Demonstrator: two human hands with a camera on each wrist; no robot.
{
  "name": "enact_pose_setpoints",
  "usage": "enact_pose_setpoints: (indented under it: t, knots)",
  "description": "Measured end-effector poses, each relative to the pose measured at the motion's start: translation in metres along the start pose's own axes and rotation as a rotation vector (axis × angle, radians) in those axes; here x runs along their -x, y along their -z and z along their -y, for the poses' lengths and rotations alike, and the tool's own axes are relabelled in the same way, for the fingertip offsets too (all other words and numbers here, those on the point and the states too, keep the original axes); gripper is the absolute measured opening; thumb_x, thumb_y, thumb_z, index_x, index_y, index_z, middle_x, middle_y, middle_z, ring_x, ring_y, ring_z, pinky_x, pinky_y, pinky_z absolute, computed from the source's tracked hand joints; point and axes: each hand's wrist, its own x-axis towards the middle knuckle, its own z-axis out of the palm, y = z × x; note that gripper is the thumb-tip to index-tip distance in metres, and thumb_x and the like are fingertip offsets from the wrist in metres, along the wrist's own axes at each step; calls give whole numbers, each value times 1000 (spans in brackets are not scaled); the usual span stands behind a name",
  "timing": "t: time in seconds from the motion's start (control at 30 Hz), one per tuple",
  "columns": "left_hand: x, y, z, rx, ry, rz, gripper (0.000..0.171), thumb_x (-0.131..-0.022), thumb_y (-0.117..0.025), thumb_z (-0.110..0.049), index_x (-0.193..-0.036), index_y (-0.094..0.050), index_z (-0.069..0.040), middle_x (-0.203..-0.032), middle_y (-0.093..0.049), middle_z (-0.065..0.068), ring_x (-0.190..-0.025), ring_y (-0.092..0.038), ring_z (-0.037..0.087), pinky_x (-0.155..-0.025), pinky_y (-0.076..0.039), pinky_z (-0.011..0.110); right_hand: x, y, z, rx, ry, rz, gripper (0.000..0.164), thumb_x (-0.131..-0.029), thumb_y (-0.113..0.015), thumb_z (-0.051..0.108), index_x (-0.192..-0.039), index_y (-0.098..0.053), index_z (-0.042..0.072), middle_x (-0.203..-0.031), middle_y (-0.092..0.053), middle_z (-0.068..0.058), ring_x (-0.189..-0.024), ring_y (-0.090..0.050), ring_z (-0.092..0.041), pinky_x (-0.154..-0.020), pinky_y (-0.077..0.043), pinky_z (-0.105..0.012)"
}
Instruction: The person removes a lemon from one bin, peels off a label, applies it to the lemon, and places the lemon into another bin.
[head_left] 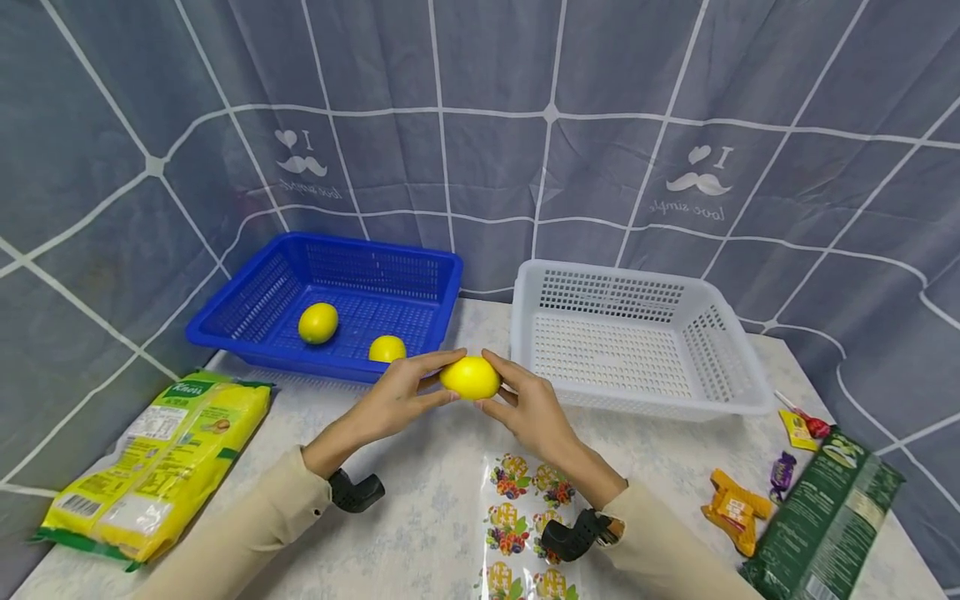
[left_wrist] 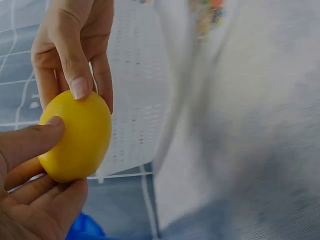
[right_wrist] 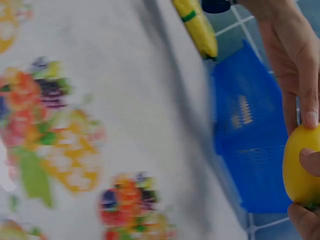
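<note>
Both hands hold one yellow lemon (head_left: 470,378) above the table, between the two baskets. My left hand (head_left: 403,395) pinches its left end with thumb and fingers, and my right hand (head_left: 534,412) pinches the right end. The left wrist view shows the smooth lemon (left_wrist: 76,137) with a thumb of each hand on it. A small green spot shows on the lemon (right_wrist: 300,165) in the right wrist view. Two more lemons lie in the blue basket (head_left: 255,348): one lemon (head_left: 318,323) toward the left, another lemon (head_left: 387,348) by the front wall, partly hidden by the rim.
A white basket (head_left: 637,400) stands right of the hands. At left lies a yellow Knorr bag (head_left: 172,458). On the right are a green packet (head_left: 828,508), an orange wrapper (head_left: 737,510), a purple candy (head_left: 782,475) and a red lollipop (head_left: 817,427). A fruit-sticker sheet (head_left: 517,525) lies in front.
</note>
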Motion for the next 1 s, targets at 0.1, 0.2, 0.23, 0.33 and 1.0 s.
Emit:
enact_pose_setpoints:
  t: [0.1, 0.2, 0.23, 0.33, 1.0]
  knots:
    - [4, -8, 7, -25, 1, 15, 50, -94, -65, -2, -140, -47, 9, -143, -48, 24, -131, -48, 34, -104, -43, 38, 5, -5, -8, 23, -15, 38, 63, -92, -66, -1, -148, -40, 1, -151, -41, -14, -135, -44, -27, -99, -47, -33]
    - [5, -16, 15, -52, 4, 34, 50, -93, -64, 0, -139, -47, 11, -141, -49, 26, -130, -49, 34, -103, -43, 38, 9, -9, -16, 39, -39, 71, 63, -91, -66, -1, -148, -39, -1, -150, -41, -17, -134, -45, -28, -100, -46, -36]
    - [5, -19, 17, -55, 9, 44, 50, -93, -65, 1, -138, -46, 12, -141, -49, 26, -130, -49, 34, -103, -43, 38, 11, -9, -18, 43, -45, 80, 63, -91, -67, -1, -148, -39, -2, -149, -42, -19, -134, -45, -29, -100, -46, -36]
    - [3, -26, 25, -33, 21, 72, 51, -92, -63, 4, -138, -45, 14, -141, -48, 29, -130, -48, 35, -103, -43, 38, 14, -9, -25, 66, -61, 90, 63, -91, -68, 0, -147, -39, -5, -147, -44, -21, -132, -47, -30, -99, -47, -35]
    - [-5, -40, 49, -12, 46, 142, 52, -92, -64, 1, -140, -45, 11, -143, -46, 26, -132, -46, 37, -104, -43, 37, 38, 9, -39, 105, -188, 107, 71, -90, -70, 6, -149, -33, -5, -151, -38, -22, -134, -44, -35, -104, -43, -40]
